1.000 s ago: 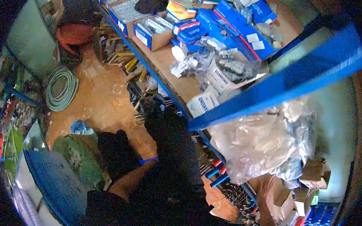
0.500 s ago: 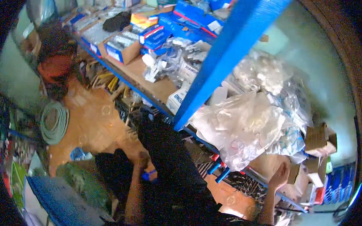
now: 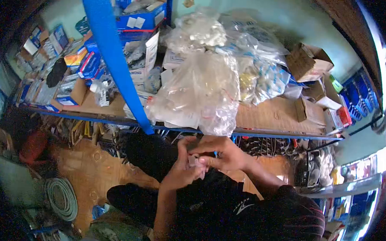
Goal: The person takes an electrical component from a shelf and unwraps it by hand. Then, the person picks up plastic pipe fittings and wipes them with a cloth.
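Observation:
Both hands meet in front of my body, just below the shelf edge. My left hand [image 3: 183, 166] is closed around a small pale, whitish object [image 3: 194, 161]. From the right, my right hand [image 3: 219, 153] reaches it, with thumb and fingers pinched on the same object. What exactly the object is cannot be made out. Above the hands, a heap of clear plastic bags [image 3: 194, 88] hangs partly over the front of the shelf [image 3: 266, 115].
A blue upright post [image 3: 114, 56] crosses the shelf at left, with blue boxes [image 3: 139, 21] behind it. Open cardboard boxes [image 3: 309, 63] stand at right. Tools lie beneath the shelf. A coiled hose [image 3: 61, 198] rests on the floor at left.
The view has swung to the right. My right hand has come from the shelf by the cardboard to the middle, and my left hand has risen to meet it around the small pale object.

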